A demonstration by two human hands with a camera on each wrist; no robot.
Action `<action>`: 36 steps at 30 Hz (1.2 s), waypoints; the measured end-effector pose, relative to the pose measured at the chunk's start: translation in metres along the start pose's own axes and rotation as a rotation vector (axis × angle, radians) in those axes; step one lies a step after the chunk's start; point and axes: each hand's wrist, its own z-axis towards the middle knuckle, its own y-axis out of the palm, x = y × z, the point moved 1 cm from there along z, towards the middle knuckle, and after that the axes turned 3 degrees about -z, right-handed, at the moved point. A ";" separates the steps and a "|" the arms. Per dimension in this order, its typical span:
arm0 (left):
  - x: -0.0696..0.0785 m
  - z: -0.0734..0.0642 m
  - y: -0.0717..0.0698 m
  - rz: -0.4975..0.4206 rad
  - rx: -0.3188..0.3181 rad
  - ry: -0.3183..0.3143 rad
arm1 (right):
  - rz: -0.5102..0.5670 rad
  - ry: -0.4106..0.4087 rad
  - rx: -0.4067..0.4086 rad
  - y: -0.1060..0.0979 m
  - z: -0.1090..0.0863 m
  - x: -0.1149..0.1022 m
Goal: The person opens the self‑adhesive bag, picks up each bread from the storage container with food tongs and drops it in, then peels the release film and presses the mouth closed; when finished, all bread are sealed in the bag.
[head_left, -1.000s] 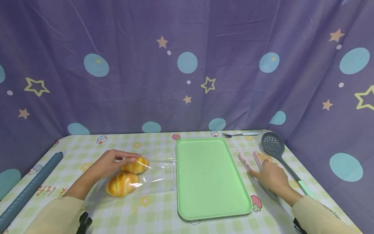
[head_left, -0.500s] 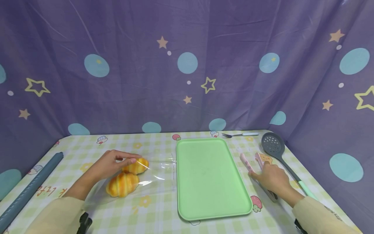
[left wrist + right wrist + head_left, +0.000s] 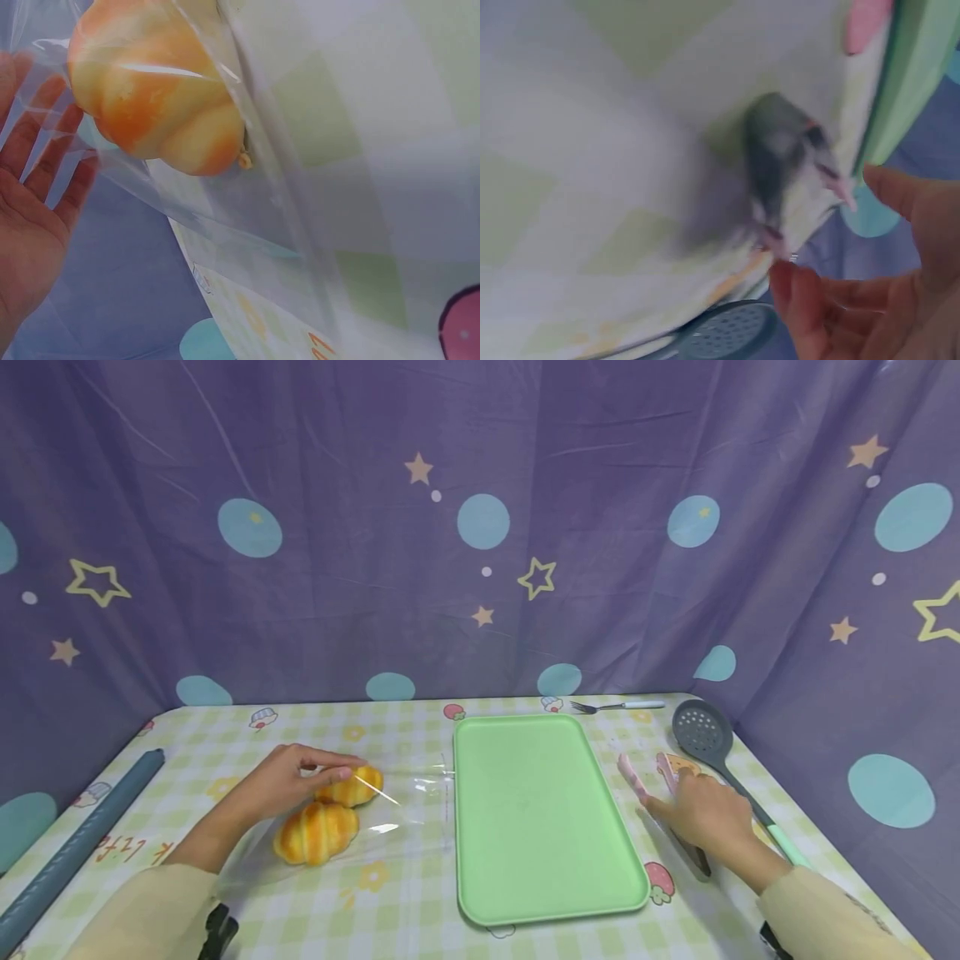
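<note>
Purple curtain (image 3: 525, 652) behind, checked cloth (image 3: 405, 902) under everything. Your left hand (image 3: 288, 781) has thumb and forefinger pinching the clear bag (image 3: 420, 802) over the far bread (image 3: 352, 787); the near bread (image 3: 317, 833) lies against it, both inside the film at the left of the green tray (image 3: 547, 827). Your right hand (image 3: 712, 814) grips the tongs (image 3: 696, 858) on the tray's other side, thumb on one arm, fingers on the other, pink ends apart. Risks, by my judgement: the film looks thin and slick, so a light pinch could slip, and a hard one could dent the bread if it is soft. The breads look free to roll; tugging the bag could send the near one towards you. The bag's edge ends right at the tray's rim, contact uncertain, so a sideways pull could snag there. On the right, your thumb's contact appears slight in the wrist view; an uneven squeeze might twist the tongs out of your fingers. Their dark end is blurred, so I cannot tell whether it touches the cloth. The skimmer (image 3: 703, 731) lies near your knuckles; swinging outward could knock it.
</note>
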 end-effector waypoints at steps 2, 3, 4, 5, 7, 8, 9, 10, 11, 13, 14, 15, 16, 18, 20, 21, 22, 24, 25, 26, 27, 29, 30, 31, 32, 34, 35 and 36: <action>0.001 0.000 0.000 0.008 -0.004 -0.003 | 0.000 -0.027 0.063 -0.005 -0.001 -0.005; 0.001 0.000 0.000 0.012 -0.007 -0.006 | 0.004 -0.046 0.094 -0.007 -0.001 -0.008; 0.002 0.000 -0.001 0.015 -0.011 -0.010 | 0.019 -0.064 0.128 -0.010 -0.002 -0.012; 0.002 0.001 -0.001 0.018 -0.014 -0.012 | 0.027 -0.089 0.153 -0.012 -0.003 -0.017; 0.003 0.001 -0.001 0.022 -0.019 -0.013 | 0.048 -0.145 0.199 -0.015 -0.005 -0.027; 0.003 0.000 -0.001 0.024 -0.023 -0.013 | 0.056 -0.172 0.223 -0.017 -0.006 -0.032; 0.003 0.000 -0.002 0.024 -0.026 -0.013 | 0.066 -0.196 0.246 -0.018 -0.008 -0.038; 0.003 0.000 -0.002 0.024 -0.028 -0.013 | 0.073 -0.220 0.269 -0.019 -0.009 -0.044; 0.003 0.000 -0.002 0.026 -0.028 -0.011 | 0.071 -0.242 0.292 -0.019 -0.010 -0.049; 0.003 0.000 -0.002 0.027 -0.034 -0.012 | 0.092 -0.270 0.318 -0.020 -0.013 -0.061; 0.003 0.000 -0.002 0.028 -0.036 -0.013 | 0.095 -0.281 0.325 -0.020 -0.014 -0.067; 0.003 0.000 -0.001 0.027 -0.037 -0.015 | 0.101 -0.289 0.327 -0.021 -0.014 -0.072; 0.003 0.001 -0.001 0.027 -0.039 -0.017 | 0.101 -0.298 0.330 -0.021 -0.015 -0.078; 0.003 0.001 -0.001 0.029 -0.041 -0.018 | 0.129 -0.318 0.322 -0.020 -0.016 -0.089; 0.004 0.001 -0.001 0.031 -0.040 -0.020 | 0.142 -0.337 0.321 -0.019 -0.017 -0.100; 0.004 0.001 -0.001 0.032 -0.040 -0.021 | 0.158 -0.349 0.318 -0.018 -0.017 -0.105; 0.004 0.001 -0.002 0.033 -0.040 -0.020 | 0.172 -0.362 0.317 -0.017 -0.017 -0.111; 0.005 0.000 -0.002 0.031 -0.042 -0.021 | 0.209 -0.382 0.307 -0.014 -0.018 -0.122; 0.005 0.001 -0.002 0.029 -0.044 -0.024 | 0.224 -0.389 0.300 -0.013 -0.018 -0.128; 0.006 0.001 -0.002 0.029 -0.046 -0.026 | 0.241 -0.399 0.294 -0.012 -0.019 -0.133; 0.006 0.001 -0.002 0.026 -0.049 -0.027 | 0.257 -0.409 0.292 -0.011 -0.019 -0.138; 0.006 0.002 -0.002 0.020 -0.054 -0.029 | 0.292 -0.425 0.283 -0.008 -0.021 -0.148; 0.006 0.002 -0.002 0.018 -0.056 -0.030 | 0.309 -0.430 0.276 -0.007 -0.021 -0.153; 0.006 0.002 -0.002 0.016 -0.056 -0.030 | 0.330 -0.437 0.266 -0.006 -0.022 -0.158; 0.006 0.002 -0.002 0.019 -0.055 -0.029 | 0.352 -0.447 0.253 -0.004 -0.022 -0.162; 0.006 0.002 -0.002 0.027 -0.049 -0.022 | 0.394 -0.460 0.210 -0.002 -0.023 -0.171; 0.006 0.002 -0.002 0.031 -0.046 -0.019 | 0.415 -0.464 0.181 0.000 -0.024 -0.175; 0.006 0.002 -0.002 0.038 -0.042 -0.016 | 0.434 -0.464 0.147 0.002 -0.024 -0.179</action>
